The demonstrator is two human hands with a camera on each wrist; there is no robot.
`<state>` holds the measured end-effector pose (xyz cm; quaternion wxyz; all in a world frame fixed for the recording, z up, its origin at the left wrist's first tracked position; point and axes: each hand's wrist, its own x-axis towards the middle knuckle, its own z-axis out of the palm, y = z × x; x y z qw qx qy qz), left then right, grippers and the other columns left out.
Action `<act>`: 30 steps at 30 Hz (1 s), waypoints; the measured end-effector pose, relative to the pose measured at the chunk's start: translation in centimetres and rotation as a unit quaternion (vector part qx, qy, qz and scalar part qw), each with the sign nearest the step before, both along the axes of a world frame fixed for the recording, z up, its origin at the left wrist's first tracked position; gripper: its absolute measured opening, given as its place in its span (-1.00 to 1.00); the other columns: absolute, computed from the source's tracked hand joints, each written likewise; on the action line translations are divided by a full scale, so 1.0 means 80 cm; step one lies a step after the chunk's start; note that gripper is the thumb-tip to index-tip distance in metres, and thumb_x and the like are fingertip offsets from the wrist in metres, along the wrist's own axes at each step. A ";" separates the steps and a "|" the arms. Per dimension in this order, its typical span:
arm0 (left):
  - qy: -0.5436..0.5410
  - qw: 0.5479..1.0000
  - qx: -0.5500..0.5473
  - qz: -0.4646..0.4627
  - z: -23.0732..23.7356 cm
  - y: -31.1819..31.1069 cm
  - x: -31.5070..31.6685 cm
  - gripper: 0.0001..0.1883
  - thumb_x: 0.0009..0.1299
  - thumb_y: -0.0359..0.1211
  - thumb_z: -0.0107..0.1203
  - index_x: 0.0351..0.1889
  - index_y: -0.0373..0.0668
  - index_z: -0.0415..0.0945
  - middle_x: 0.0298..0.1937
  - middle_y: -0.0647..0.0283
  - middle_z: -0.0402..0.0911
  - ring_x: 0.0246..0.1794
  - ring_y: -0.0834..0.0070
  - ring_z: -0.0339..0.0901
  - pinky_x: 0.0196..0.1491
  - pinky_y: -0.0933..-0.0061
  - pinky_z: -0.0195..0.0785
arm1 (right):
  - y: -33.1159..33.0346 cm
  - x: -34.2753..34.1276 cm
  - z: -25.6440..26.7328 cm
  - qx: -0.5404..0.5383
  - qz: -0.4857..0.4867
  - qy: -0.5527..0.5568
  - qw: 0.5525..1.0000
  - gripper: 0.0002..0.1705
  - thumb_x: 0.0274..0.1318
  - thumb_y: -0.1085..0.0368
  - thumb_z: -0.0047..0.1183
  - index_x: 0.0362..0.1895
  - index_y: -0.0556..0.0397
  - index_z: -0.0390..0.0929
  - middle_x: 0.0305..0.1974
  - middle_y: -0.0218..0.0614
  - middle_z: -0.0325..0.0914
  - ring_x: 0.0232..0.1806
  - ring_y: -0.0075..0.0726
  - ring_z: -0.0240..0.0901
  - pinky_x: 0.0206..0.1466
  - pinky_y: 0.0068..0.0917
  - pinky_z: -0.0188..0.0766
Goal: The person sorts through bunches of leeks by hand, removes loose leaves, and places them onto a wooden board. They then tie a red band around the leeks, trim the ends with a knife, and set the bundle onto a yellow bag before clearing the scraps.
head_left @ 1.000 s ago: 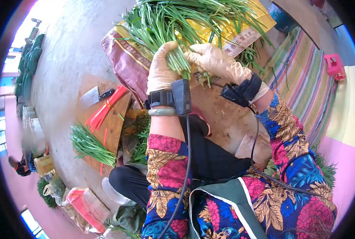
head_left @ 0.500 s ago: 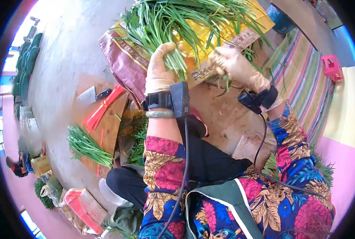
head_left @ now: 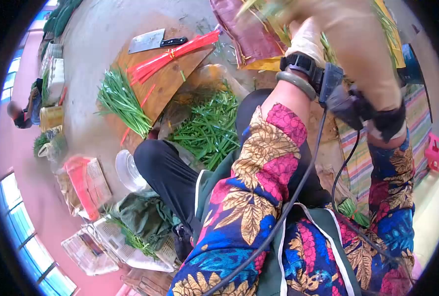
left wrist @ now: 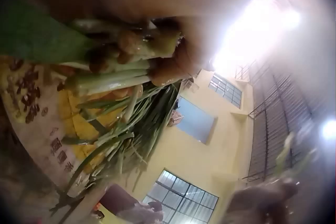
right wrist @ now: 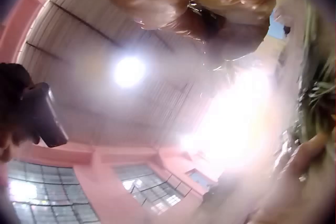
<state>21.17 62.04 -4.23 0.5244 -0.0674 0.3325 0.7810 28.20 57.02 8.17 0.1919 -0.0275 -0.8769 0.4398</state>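
My gloved left hand (head_left: 308, 39) grips a bunch of garlic chives near the cut ends; their pale stalks (left wrist: 107, 82) show between the fingers in the left wrist view. In the head view the gloved right hand (head_left: 352, 44), large and blurred by motion, crosses in front of it and hides its fingers and most of the bunch. Blurred yellow-green chive pieces (head_left: 263, 7) show at the right fingertips. Those fingers look curled in the right wrist view. Behind both hands lies a purple sack (head_left: 246, 29), and long dark green leaves (left wrist: 149, 124) hang over a yellow printed bag (left wrist: 79, 124).
On a wooden board (head_left: 190, 69) at left lie a cleaver (head_left: 148, 42), red ties (head_left: 172, 56) and a chive bundle (head_left: 123, 101). A plastic bag of green trimmings (head_left: 207, 128) sits beside my knee. Nearby are a clear tub (head_left: 129, 170), a striped mat (head_left: 411, 118) and a pink stool (head_left: 434, 150).
The head view has turned left and down, bringing the board and trimmings bag more into sight. My right hand has swung up and left across the left hand, which keeps its hold on the chives.
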 end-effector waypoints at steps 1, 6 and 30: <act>0.001 1.000 0.011 -0.008 0.002 -0.007 0.000 -0.75 0.12 -0.40 0.18 -0.22 -0.20 0.55 -0.34 0.17 0.61 -0.45 0.32 0.55 -0.32 0.35 0.50 | -0.009 -0.002 0.003 0.077 0.043 -0.042 0.995 -0.70 0.20 0.22 0.10 -0.03 0.09 0.53 -0.27 -0.39 0.57 -0.15 -0.40 0.46 0.02 -0.52 0.25; 0.008 0.998 0.056 -0.038 0.006 -0.028 -0.017 -0.72 0.15 -0.39 0.19 -0.15 -0.21 0.54 -0.27 0.14 0.64 -0.37 0.34 0.59 -0.29 0.40 0.51 | 0.061 -0.011 0.006 -0.102 -0.001 -0.037 0.994 -0.68 0.22 0.15 0.10 -0.04 0.06 0.56 -0.31 -0.38 0.63 -0.36 -0.52 0.54 -0.29 -0.70 0.35; -0.054 0.998 0.028 -0.014 0.005 -0.022 -0.037 -0.72 0.19 -0.47 0.17 -0.15 -0.35 0.43 -0.23 0.04 0.59 -0.41 0.34 0.59 -0.42 0.42 0.57 | 0.214 0.050 -0.108 -0.075 -0.207 -0.337 0.916 -0.66 0.25 0.11 -0.09 -0.38 0.14 0.48 -0.57 -0.23 0.52 -0.56 -0.37 0.52 -0.45 -0.36 0.40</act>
